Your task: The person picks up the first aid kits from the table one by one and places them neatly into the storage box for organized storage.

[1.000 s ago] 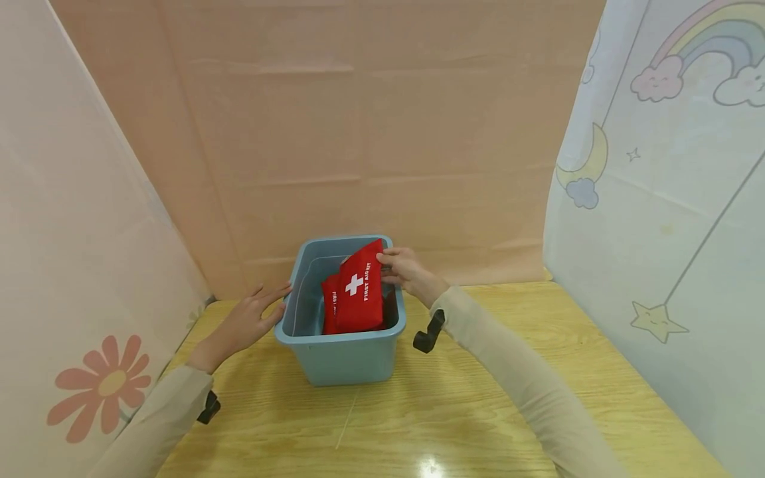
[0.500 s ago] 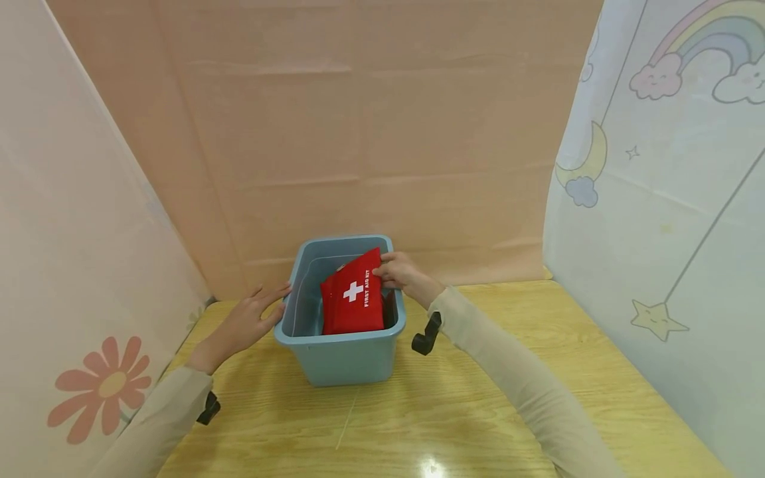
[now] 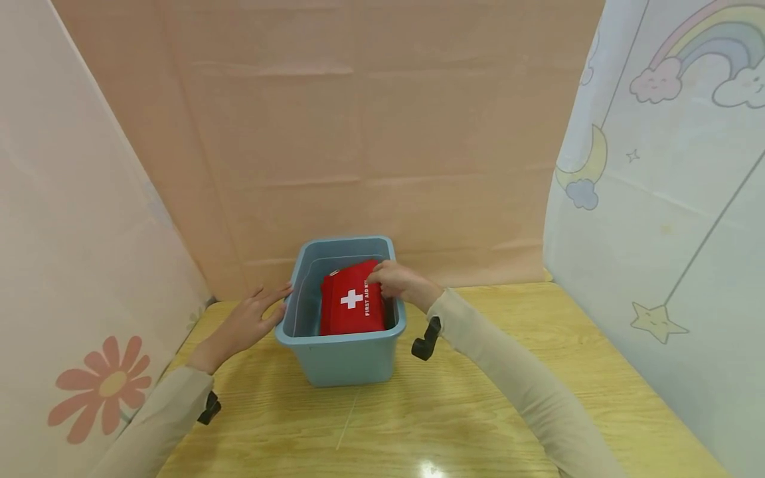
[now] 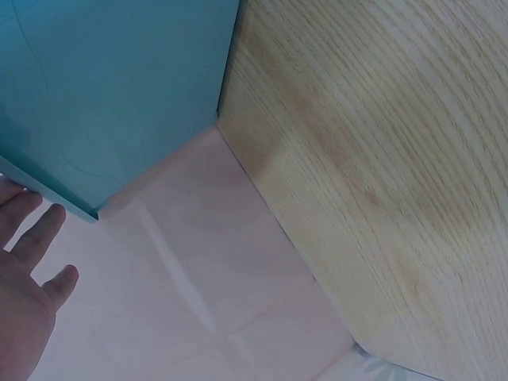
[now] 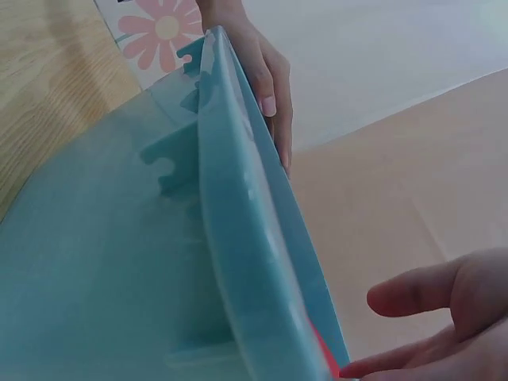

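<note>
In the head view, a blue-grey plastic bin [image 3: 346, 362] stands on the wooden table. Inside lies a red first aid kit pouch [image 3: 343, 317] with a white cross. My right hand [image 3: 405, 284] reaches over the bin's right rim, its fingertips at the pouch's upper right corner and partly covering the lettering. In the right wrist view, thumb and fingers of the right hand [image 5: 444, 317] stand apart; a sliver of red shows beside the fingertips. My left hand [image 3: 248, 322] rests its extended fingers on the left rim. The left wrist view shows these fingers [image 4: 38, 238] at the rim.
The wooden table [image 3: 478, 411] surrounds the bin. Behind it hangs a peach-coloured sheet [image 3: 388, 133]. White printed sheets close off the left side [image 3: 78, 265] and the right side [image 3: 663, 226].
The right hand has moved slightly down and left, and the pouch has sunk flatter into the bin. A second red pouch seen earlier is now mostly covered. The left hand has not moved.
</note>
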Demonstrator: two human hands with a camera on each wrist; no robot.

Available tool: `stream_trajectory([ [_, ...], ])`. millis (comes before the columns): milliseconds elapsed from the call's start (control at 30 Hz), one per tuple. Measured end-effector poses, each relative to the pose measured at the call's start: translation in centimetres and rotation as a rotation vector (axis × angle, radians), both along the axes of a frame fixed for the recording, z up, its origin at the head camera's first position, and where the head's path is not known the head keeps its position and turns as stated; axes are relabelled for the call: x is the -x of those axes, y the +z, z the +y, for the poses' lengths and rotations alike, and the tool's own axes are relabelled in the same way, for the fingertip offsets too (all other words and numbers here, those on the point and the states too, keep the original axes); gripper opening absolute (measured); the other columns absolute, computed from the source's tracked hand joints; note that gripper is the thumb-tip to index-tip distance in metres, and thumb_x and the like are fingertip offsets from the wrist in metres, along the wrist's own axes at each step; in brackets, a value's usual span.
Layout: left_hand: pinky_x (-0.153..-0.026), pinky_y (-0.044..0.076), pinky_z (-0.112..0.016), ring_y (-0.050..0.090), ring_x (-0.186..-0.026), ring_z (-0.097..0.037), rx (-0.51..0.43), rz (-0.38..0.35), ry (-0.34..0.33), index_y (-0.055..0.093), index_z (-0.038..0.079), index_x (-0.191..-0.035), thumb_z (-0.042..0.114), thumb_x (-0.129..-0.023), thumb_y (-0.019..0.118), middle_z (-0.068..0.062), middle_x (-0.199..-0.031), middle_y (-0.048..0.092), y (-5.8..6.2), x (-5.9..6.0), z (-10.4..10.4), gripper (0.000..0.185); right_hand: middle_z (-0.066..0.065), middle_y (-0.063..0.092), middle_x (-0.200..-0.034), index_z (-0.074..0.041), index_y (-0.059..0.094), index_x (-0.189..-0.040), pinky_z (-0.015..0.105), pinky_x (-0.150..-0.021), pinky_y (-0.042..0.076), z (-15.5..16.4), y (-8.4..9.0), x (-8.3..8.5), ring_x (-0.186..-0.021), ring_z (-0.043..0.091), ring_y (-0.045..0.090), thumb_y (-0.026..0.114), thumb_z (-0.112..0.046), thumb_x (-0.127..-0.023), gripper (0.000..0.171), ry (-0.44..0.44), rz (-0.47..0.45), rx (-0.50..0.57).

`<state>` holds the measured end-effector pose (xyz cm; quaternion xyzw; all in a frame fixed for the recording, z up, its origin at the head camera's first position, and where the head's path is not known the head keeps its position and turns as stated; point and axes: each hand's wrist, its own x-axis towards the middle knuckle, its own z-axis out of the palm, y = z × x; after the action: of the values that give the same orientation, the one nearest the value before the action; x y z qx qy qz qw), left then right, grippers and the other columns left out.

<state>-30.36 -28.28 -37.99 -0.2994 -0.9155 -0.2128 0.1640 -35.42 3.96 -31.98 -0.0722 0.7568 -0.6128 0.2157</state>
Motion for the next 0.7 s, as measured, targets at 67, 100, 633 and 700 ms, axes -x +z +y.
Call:
stream_trajectory([
  [67, -0.115, 0.015, -0.061, 0.047, -0.132, -0.04, 0.007, -0.001, 0.001, 0.052, -0.002, -0.141, 0.021, -0.103, 0.053, -0.019, -0.146, 0.048, 0.0, 0.0, 0.0, 0.044, 0.022, 0.055, -0.13, 0.011, 0.044, -0.136, 0.042, -0.098, 0.05, 0.0, 0.0, -0.2, -0.111, 0.031, 0.057, 0.056, -0.005, -0.098, 0.044, 0.034, 0.005, -0.028],
  [100, -0.115, 0.015, -0.061, 0.047, -0.132, -0.04, 0.01, -0.003, 0.002, 0.052, -0.002, -0.141, 0.022, -0.104, 0.053, -0.019, -0.147, 0.048, 0.0, 0.0, 0.0, 0.044, 0.021, 0.055, -0.131, 0.011, 0.045, -0.136, 0.043, -0.099, 0.049, 0.0, 0.1, -0.4, -0.113, 0.031, 0.056, 0.056, -0.006, -0.098, 0.044, 0.054, 0.005, -0.04],
  [633, -0.113, 0.017, -0.064, 0.05, -0.129, -0.04, 0.024, -0.008, -0.001, 0.052, -0.003, -0.141, 0.021, -0.103, 0.053, -0.018, -0.146, 0.048, 0.3, -0.3, 0.0, 0.044, 0.022, 0.039, -0.148, 0.013, 0.036, -0.145, 0.049, -0.112, 0.034, 0.5, 0.4, -1.3, -0.137, 0.039, 0.036, 0.061, -0.008, -0.095, 0.06, 0.197, 0.037, -0.078],
  [700, -0.113, 0.017, -0.064, 0.051, -0.128, -0.039, 0.022, -0.014, -0.002, 0.053, -0.003, -0.141, 0.021, -0.103, 0.053, -0.018, -0.146, 0.048, 0.3, -0.4, 0.0, 0.044, 0.022, 0.042, -0.146, 0.013, 0.037, -0.144, 0.049, -0.112, 0.034, 0.6, 0.5, -1.3, -0.137, 0.04, 0.037, 0.06, -0.008, -0.095, 0.059, 0.22, 0.048, -0.085],
])
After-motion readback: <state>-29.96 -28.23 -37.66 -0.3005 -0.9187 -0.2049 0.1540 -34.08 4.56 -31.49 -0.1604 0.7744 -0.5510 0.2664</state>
